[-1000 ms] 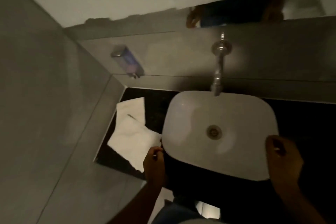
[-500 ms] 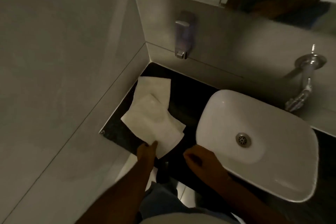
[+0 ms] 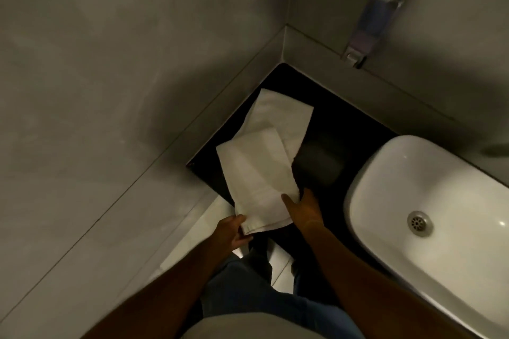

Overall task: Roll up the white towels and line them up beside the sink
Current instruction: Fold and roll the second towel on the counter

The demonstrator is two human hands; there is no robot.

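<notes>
Two white towels lie flat and overlapping on the black counter (image 3: 330, 124), left of the white sink (image 3: 429, 201). The top towel (image 3: 253, 173) hangs over the counter's front edge. My left hand (image 3: 234, 231) pinches its near left corner. My right hand (image 3: 303, 206) grips its near right edge, thumb on top. The lower towel (image 3: 283, 115) reaches back toward the wall corner and is partly covered by the top one.
Grey tiled walls close the counter in at left and back. A soap dispenser (image 3: 374, 22) hangs on the back wall above the counter. A light floor (image 3: 209, 226) shows below the counter's front edge, beside my legs.
The view swung left from the sink to the towels. Both hands left the sink rim and took hold of the top towel's near end, which now hangs over the counter edge.
</notes>
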